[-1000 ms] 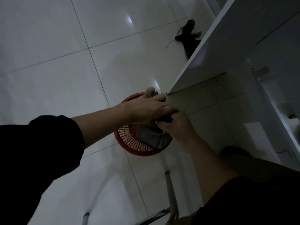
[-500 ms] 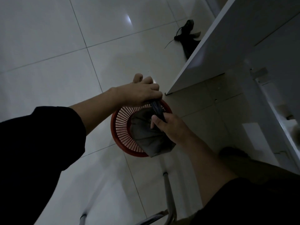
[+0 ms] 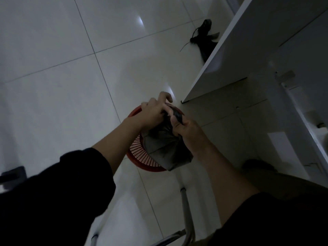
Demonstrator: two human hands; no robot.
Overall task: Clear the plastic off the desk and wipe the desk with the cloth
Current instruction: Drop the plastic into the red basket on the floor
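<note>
Moved: both hands have drawn closer together over the bag's gathered neck.
Left hand (image 3: 153, 113): fingers closed on the top of the bag (image 3: 165, 146).
Right hand (image 3: 188, 130): fingers clamped on the neck, thumb on top.
Bag: dark plastic, sitting in the red basket (image 3: 140, 153) on the floor (image 3: 71, 86).
Bench (image 3: 252, 43): white, far right, apart from the basket.

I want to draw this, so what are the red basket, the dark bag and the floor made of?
The red basket looks like moulded plastic: its wall is a grid of small even slots. The dark bag seems thin, soft plastic film, as it crumples and bunches where the left hand and right hand gather it. The floor looks like glossy glazed tile: pale squares, thin joint lines, bright reflections.
</note>
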